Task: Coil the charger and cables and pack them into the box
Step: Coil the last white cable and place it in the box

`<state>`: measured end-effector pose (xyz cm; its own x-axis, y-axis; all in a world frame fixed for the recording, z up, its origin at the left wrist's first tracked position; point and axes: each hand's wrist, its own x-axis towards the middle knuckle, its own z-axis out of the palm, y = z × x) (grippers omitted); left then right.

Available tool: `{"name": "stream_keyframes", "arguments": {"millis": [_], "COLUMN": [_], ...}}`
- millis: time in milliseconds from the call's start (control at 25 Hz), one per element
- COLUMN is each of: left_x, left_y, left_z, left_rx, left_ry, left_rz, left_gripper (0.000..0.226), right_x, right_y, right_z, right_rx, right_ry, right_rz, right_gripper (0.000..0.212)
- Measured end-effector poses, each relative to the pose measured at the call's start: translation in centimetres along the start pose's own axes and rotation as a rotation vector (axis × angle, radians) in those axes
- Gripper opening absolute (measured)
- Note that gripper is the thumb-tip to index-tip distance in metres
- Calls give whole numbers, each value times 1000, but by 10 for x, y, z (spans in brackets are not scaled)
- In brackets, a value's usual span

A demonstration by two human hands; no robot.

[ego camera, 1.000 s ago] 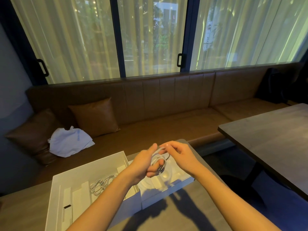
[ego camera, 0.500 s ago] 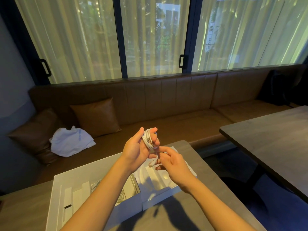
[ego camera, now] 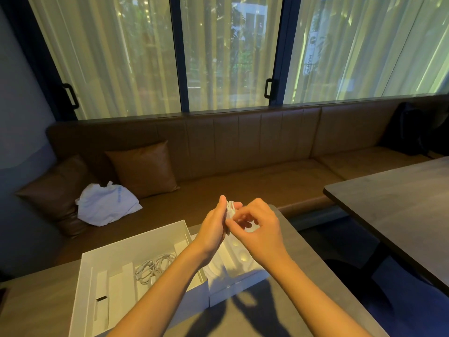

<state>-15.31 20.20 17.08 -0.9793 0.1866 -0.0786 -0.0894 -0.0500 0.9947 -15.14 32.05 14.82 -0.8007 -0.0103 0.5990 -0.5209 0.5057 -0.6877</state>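
Both hands are raised above the counter (ego camera: 36, 302), over the far side of the open packaging. The left hand (ego camera: 213, 227) stands with its palm turned to the right. Its grip is clamped on a white cable (ego camera: 230, 208), which is wound into a small bundle of loops that shows between thumb and fingers. The right hand (ego camera: 261, 231) is directly beside the left, knuckles up. Its grip is closed in a pinch on the same cable at the lower part of the bundle. Which end of the cable it pinches cannot be told.

The white cable is outside the box, held in the air above the moulded tray.

The box (ego camera: 136, 235) is white and shallow and lies open on the counter below the left forearm. Inside it, a coiled cable (ego camera: 155, 266) lies loosely looped near the middle, beside several white card inserts (ego camera: 116, 288). Just right of the box, a white moulded tray (ego camera: 239, 261) with round recesses rests on the counter, partly hidden by both forearms.

Behind the counter runs a brown bench seat (ego camera: 243, 186). A brown cushion (ego camera: 143, 169) and a crumpled white bag (ego camera: 107, 205) lie at its left end. A neighbouring table (ego camera: 401, 203) stands to the right, well apart. Curtained windows (ego camera: 230, 57) fill the wall above the bench seat.
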Motion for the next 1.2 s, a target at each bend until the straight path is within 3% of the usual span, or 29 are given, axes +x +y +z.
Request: {"name": "stream_keyframes", "arguments": {"millis": [160,240,400,560,640,760,880,960,1080,1200], "left_x": [-1,0,4,2,-2,-12,-19,-20,-20,-16], "left_y": [3,4,11,24,23,11,-7,-13,-10,-6], "left_z": [0,-2,-4,-27,-37,-23,-6,-7,-17,-25], "left_rx": [16,65,100,-272,-222,49,51,-70,-271,-321], "left_ry": [-36,-37,-95,-250,-279,-156,149,220,195,201], "left_rz": [-83,-99,-166,-249,-178,-21,97,47,-107,-154], "left_gripper": [65,63,64,46,36,25,19,18,18,17], "right_x": [11,11,7,10,14,15,12,10,10,11], "right_y": [-5,-4,-9,-3,-3,-4,-5,-6,-12,-14], "right_z": [-7,-8,-4,-10,-13,-6,1,1,1,1], "right_rx": [170,278,267,420,465,470,479,480,481,464], "right_ry": [-326,-445,-333,-219,-207,-186,-142,-158,-218,-231], "right_rz": [271,302,293,387,458,517,543,532,473,463], "right_gripper": [56,49,34,35,33,26,29,32,32,34]}}
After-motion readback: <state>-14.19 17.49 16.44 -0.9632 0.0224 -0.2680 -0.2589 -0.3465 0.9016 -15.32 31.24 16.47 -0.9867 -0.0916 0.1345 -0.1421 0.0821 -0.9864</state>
